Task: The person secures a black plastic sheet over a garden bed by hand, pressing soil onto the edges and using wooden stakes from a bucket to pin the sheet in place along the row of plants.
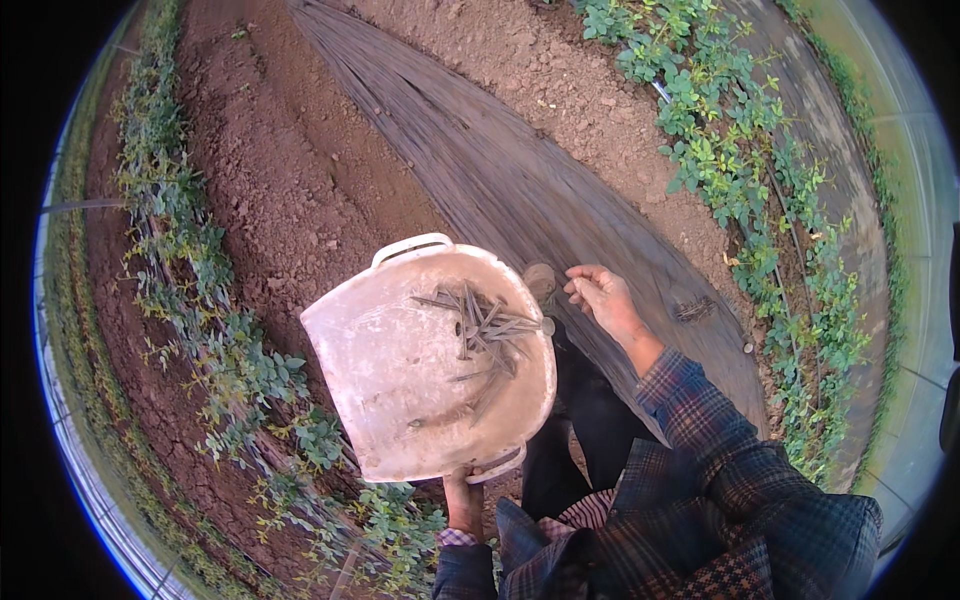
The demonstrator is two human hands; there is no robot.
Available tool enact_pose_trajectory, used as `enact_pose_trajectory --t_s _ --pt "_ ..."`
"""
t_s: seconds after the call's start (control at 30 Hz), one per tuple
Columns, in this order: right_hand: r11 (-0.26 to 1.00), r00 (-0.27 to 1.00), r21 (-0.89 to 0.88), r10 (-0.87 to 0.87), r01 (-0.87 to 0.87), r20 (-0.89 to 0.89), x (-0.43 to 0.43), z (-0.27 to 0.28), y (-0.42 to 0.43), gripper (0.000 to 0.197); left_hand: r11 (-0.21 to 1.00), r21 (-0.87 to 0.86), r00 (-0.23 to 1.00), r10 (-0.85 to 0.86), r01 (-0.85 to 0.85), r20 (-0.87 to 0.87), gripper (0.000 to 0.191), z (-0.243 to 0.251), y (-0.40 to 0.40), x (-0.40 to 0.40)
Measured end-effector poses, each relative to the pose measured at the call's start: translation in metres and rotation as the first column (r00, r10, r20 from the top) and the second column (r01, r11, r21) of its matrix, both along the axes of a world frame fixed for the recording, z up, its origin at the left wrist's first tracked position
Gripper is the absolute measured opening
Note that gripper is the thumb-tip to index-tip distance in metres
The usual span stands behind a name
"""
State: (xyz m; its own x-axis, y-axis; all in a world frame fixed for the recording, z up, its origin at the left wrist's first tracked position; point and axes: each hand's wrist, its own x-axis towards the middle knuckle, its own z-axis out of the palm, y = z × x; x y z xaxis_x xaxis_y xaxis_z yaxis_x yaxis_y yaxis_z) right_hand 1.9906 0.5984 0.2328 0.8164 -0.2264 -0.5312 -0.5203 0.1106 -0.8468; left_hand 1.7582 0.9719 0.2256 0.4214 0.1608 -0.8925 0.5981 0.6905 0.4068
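My left hand (463, 501) grips the lower loop handle of a dirty white plastic tub (390, 375), which is tilted so that its inside faces me. A loose heap of long grey metal nails (487, 326) lies in the tub, toward its right side. One round flat nail head (548, 326) shows at the tub's right rim. My right hand (604, 300) is just right of the tub, above a dark ground-cover strip (525, 172). Its fingers are loosely curled and slightly apart, with nothing visible in them.
Leafy green shrubs grow in a row on the left (262, 367) and another on the right (750, 157). Bare brown soil (300, 172) lies between the left row and the strip. My dark trousers (600, 405) show below the tub. A pale translucent wall (915, 300) curves along the right.
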Motion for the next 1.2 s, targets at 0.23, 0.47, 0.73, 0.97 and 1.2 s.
enact_pose_trajectory --t_s 0.23,0.47,0.73,0.97,1.2 --pt "0.775 0.915 0.493 -0.287 0.395 -0.283 0.142 -0.089 -0.062 0.027 0.968 0.146 0.976 -0.214 0.206 0.038 0.012 -0.014 0.0 0.111" --pt "0.763 0.809 0.372 -0.321 0.529 -0.492 0.244 -0.15 -0.084 0.025 0.988 -0.102 0.992 0.112 -0.117 -0.05 0.013 -0.068 0.056 0.239" --pt "0.777 0.692 0.159 -0.422 0.608 -0.586 0.355 -0.196 -0.087 0.038 0.972 -0.088 0.975 0.212 -0.217 -0.061 0.025 -0.105 0.099 0.468" --pt "0.753 0.568 -0.132 -0.588 0.645 -0.575 0.433 -0.253 -0.081 0.045 1.0 -0.016 1.0 0.026 -0.025 0.011 0.027 -0.234 0.144 0.677" --pt "0.466 0.382 -0.208 -0.857 0.86 -0.345 0.468 -0.271 -0.004 0.033 0.959 -0.147 0.97 -0.244 0.243 0.012 0.026 -0.335 0.238 0.871"
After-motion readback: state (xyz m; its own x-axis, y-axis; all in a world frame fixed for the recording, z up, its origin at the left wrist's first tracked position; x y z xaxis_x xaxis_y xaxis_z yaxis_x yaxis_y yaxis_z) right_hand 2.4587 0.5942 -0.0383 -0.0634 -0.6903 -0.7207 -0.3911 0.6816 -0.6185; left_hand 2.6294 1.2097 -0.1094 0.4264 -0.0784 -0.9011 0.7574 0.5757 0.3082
